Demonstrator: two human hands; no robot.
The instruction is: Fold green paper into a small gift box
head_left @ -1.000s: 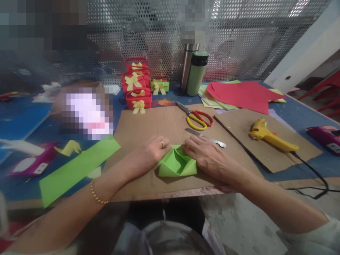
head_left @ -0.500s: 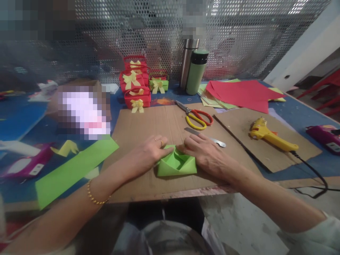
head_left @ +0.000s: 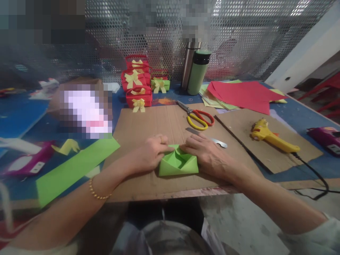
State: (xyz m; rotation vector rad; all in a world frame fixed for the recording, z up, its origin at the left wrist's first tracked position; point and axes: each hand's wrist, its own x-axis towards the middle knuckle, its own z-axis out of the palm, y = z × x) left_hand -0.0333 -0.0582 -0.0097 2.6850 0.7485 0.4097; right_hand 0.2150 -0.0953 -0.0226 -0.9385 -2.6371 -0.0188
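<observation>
A small folded green paper box sits on the cardboard sheet right in front of me. My left hand grips its far left side, thumb at the inner edge and fingers bent behind. On the far right side my right hand is closed over the paper in the same way. The box's open top faces up, with slanted folds on its near wall. Just beyond my right hand lies a flat metal blade, partly hidden by the fingers. Scissors with one red and one yellow handle rest farther back.
A yellow glue gun lies on another cardboard piece at right, its cord trailing off. Red paper sheets and a green bottle are behind. Finished red boxes with yellow bows stand at back. A green paper strip lies left.
The view has shifted slightly. My left fingers have curled a little more at the box's left side; the right hand keeps its hold and the box stays in place.
</observation>
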